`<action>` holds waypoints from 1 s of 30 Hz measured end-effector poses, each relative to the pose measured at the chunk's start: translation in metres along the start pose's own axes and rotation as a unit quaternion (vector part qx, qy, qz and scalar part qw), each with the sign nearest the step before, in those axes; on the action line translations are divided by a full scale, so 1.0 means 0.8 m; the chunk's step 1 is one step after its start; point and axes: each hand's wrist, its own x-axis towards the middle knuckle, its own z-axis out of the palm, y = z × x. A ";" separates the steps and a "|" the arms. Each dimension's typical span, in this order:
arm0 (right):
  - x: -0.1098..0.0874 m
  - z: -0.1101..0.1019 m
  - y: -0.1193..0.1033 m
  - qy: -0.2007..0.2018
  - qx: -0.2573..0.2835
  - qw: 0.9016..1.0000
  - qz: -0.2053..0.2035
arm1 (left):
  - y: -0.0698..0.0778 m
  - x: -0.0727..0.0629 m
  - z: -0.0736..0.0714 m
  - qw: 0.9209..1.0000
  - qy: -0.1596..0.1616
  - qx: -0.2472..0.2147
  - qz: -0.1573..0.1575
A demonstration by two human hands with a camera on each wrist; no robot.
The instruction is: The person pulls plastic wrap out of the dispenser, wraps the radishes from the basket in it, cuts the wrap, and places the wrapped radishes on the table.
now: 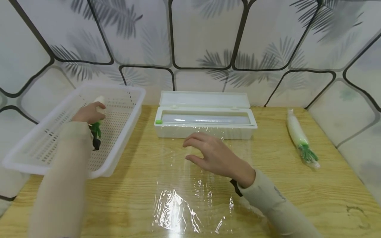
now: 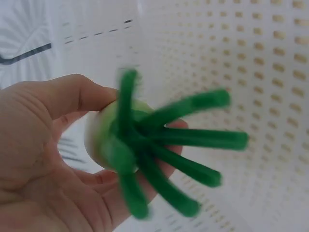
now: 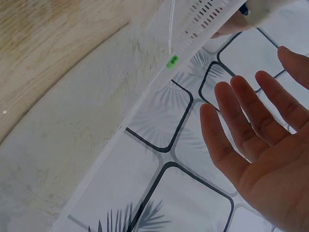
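Observation:
Inside the white plastic basket (image 1: 124, 145), my left hand (image 1: 88, 113) grips a white radish (image 2: 99, 140) with cut green stems (image 2: 203, 138). Fingers and thumb curl round its pale body, and the stems point toward the left wrist camera. My right hand (image 1: 215, 157) hovers over a sheet of cling film (image 1: 178, 206), its fingers relaxed and holding nothing. Behind that hand stands a white cling film dispenser (image 1: 205, 133), its lid raised and a roll (image 1: 205, 119) showing inside. The clear sheet runs from the dispenser's front toward me across the wooden table.
Another white radish (image 1: 297, 134), wrapped in film, lies at the table's right side. A green slide cutter (image 1: 159, 121) sits at the left end of the dispenser. Patterned wall covering (image 1: 205, 36) rises behind the table (image 1: 134, 198) and along its sides.

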 end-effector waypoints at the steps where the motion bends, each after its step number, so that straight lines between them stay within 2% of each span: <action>1: 0.000 0.000 0.001 0.000 0.001 1.000 0.002 | 0.001 -0.002 -0.003 1.000 0.001 -0.005 0.003; 8: -0.002 -0.007 0.008 0.011 0.009 1.000 0.009 | 0.019 -0.023 -0.021 1.000 -0.013 -0.020 0.018; 13: -0.004 -0.009 0.011 0.015 0.014 1.000 0.011 | 0.034 -0.032 -0.028 0.998 -0.009 -0.014 0.064; 18: -0.005 -0.013 0.014 0.022 0.016 1.000 0.009 | 0.048 -0.039 -0.031 0.995 0.012 -0.013 0.095; 26: -0.007 -0.016 0.020 0.035 0.017 0.999 0.005 | 0.070 -0.053 -0.030 0.991 0.068 -0.029 0.116; 30: -0.008 -0.017 0.022 0.043 0.016 0.999 0.009 | 0.083 -0.064 -0.029 0.988 0.085 -0.035 0.126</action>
